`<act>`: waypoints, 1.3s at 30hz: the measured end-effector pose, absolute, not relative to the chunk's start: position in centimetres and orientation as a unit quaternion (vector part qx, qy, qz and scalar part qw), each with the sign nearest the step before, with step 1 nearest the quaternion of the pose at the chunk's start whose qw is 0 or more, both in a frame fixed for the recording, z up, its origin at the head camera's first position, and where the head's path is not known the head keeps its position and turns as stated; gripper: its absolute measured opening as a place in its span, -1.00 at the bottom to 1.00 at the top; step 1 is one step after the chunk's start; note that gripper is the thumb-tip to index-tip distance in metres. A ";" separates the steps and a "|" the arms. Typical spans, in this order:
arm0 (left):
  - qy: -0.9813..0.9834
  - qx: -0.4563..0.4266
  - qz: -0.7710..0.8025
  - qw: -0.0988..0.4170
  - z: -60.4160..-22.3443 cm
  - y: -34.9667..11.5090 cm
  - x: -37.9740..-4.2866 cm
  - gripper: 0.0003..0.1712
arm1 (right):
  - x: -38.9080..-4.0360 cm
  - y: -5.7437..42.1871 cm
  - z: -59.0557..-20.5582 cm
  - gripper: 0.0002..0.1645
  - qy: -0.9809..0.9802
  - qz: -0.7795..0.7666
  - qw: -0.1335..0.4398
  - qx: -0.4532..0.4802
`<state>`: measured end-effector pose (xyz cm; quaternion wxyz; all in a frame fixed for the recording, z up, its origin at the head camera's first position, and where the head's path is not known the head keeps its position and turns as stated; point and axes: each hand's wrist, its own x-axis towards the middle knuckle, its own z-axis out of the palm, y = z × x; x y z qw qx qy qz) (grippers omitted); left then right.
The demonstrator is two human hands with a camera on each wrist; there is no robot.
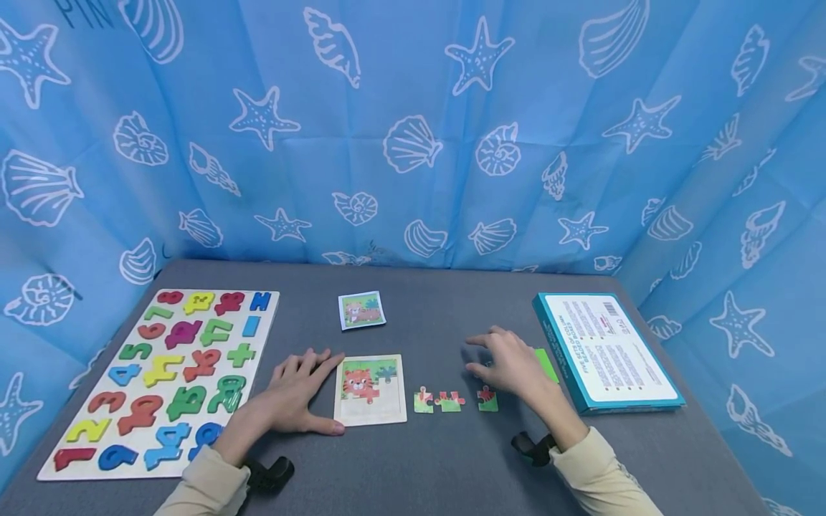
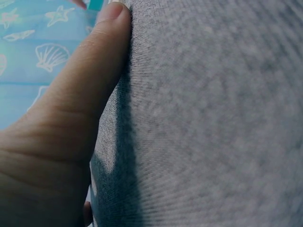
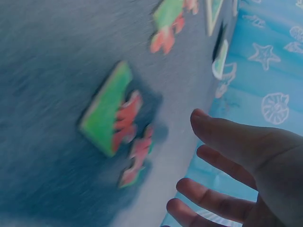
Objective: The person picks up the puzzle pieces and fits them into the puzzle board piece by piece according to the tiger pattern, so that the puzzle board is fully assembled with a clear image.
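Note:
A square wooden puzzle tray [image 1: 371,416] lies on the grey table, with a partly filled picture of a red tiger and a blue-green plant in it. My left hand [image 1: 300,394] rests at its left side, fingertips at the upper left corner and thumb by the lower left corner. Between tray and right hand lie loose jigsaw pieces: a left piece [image 1: 423,401], a middle piece [image 1: 449,403] and a right piece [image 1: 487,400], all green and red. My right hand [image 1: 510,364] hovers with spread fingers and nothing between them, near a green-and-red corner piece [image 3: 106,113] in the right wrist view.
A picture card [image 1: 362,310] lies behind the tray. At the left is a number board [image 1: 155,380] with colourful numerals. A teal-and-white box [image 1: 609,351] stands at the right, with a green piece [image 1: 547,364] beside it. A blue shell-patterned curtain [image 1: 413,193] hangs behind.

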<state>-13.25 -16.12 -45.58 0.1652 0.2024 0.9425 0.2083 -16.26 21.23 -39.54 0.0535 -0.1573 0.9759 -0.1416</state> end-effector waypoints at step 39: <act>0.945 0.197 0.210 0.153 -46.7 -16.3 -13.5 0.39 | -16.2 22.6 -41.3 -0.79 0.969 -0.173 0.110 -0.139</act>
